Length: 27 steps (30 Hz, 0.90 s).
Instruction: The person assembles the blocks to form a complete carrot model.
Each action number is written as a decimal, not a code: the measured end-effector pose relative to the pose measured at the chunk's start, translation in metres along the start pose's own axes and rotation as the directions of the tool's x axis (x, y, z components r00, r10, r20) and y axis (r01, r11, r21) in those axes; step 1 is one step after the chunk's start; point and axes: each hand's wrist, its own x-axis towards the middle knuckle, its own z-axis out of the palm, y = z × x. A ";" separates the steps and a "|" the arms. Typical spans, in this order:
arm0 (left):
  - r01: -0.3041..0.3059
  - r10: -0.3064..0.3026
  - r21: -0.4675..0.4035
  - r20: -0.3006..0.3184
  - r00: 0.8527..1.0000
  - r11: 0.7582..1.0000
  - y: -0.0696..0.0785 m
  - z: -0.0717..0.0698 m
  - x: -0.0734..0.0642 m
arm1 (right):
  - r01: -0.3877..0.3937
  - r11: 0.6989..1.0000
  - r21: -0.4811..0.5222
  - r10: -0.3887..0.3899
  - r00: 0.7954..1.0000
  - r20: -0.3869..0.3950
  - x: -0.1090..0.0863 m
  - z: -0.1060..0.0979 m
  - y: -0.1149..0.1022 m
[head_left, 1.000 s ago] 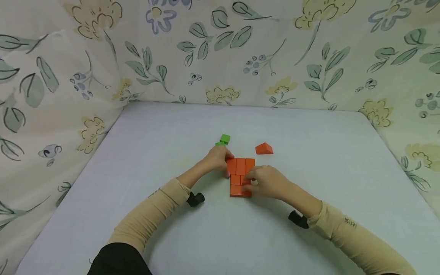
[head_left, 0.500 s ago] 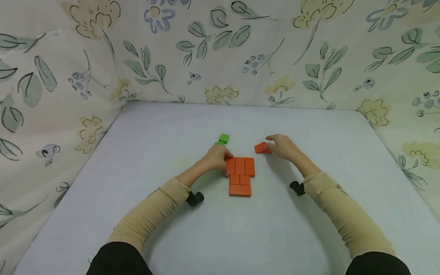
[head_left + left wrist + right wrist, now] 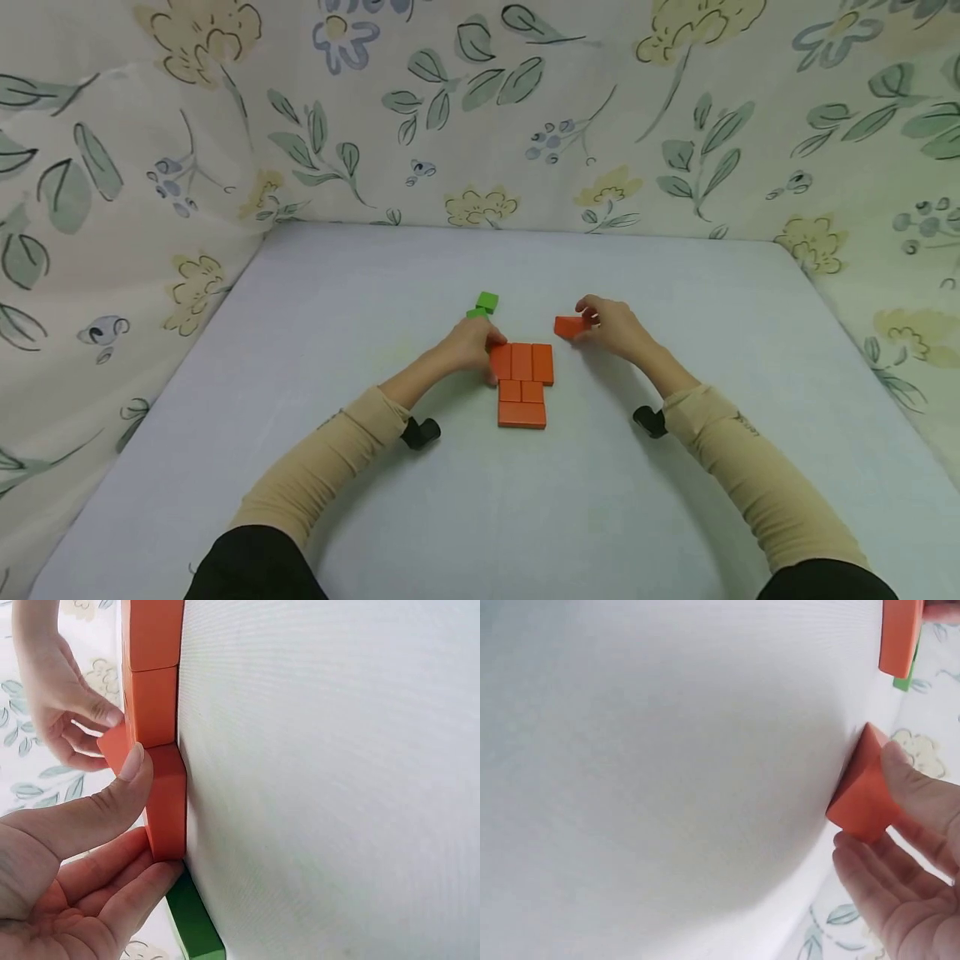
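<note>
Several orange blocks (image 3: 522,414) lie joined in a flat T-like shape on the white table. My left hand (image 3: 471,343) holds the upper left block; in the left wrist view the thumb rests along the edge of that orange block (image 3: 166,806) and the fingers reach its far end. Up and to the right of the shape, my right hand (image 3: 613,323) pinches a separate orange wedge-shaped block (image 3: 866,791). Its thumb lies on one face, with the fingers at the opposite end. Part of the wedge is hidden by the fingers in the head view.
Two green blocks, the farther green block (image 3: 487,302) and one partly behind my left hand, lie beyond the orange shape. The white table (image 3: 337,275) meets a floral cloth (image 3: 480,125) at the back and sides.
My right hand has left the orange shape for the wedge block, which has turned in its fingers during the last half second. My left hand has stayed at the upper left block.
</note>
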 end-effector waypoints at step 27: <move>-0.105 0.100 -0.092 -0.050 0.994 0.990 -0.017 0.005 -0.005 | 0.114 0.988 -0.103 -0.123 0.988 -0.095 -0.018 -0.001 0.013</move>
